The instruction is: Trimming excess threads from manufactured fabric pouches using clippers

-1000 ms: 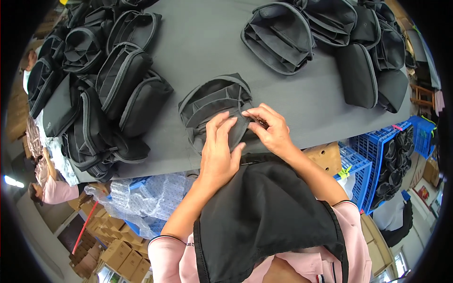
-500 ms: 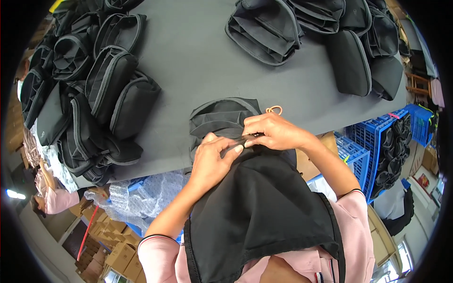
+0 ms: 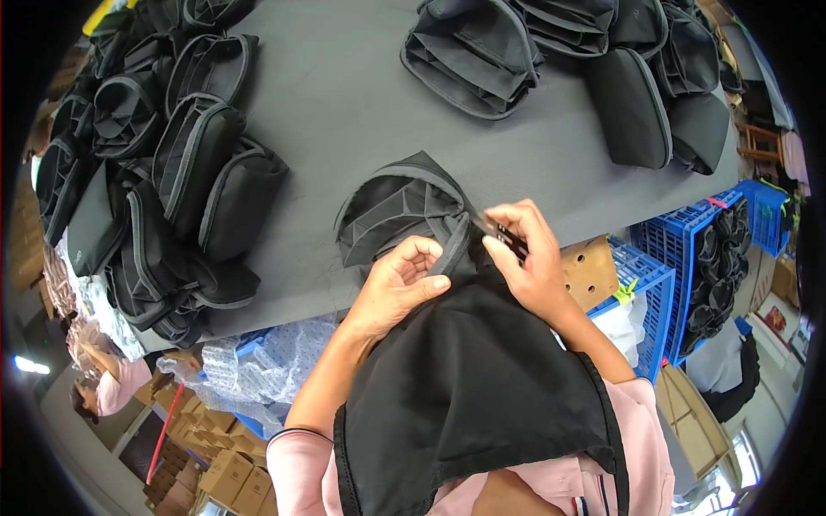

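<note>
One rounded fabric pouch [image 3: 391, 206] pinched in left fingers [image 3: 418, 248]; right fingers [image 3: 514, 214] gripping slim tool [image 3: 508, 239].

Black pouches [image 3: 389, 213] on a grey table [image 3: 335, 103]

A workshop is recognised: black pouches [image 3: 198, 163] are heaped on a grey desk [image 3: 335, 95], cardboard boxes [image 3: 225, 473] are stacked at lower left, blue crates [image 3: 678, 245] are placed at right.

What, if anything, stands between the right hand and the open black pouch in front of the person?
Only the small dark tool, held in the right hand: its front end points toward the right edge of the pouch. Nothing else visible stands between them; the left hand is at the pouch's near side.
</note>
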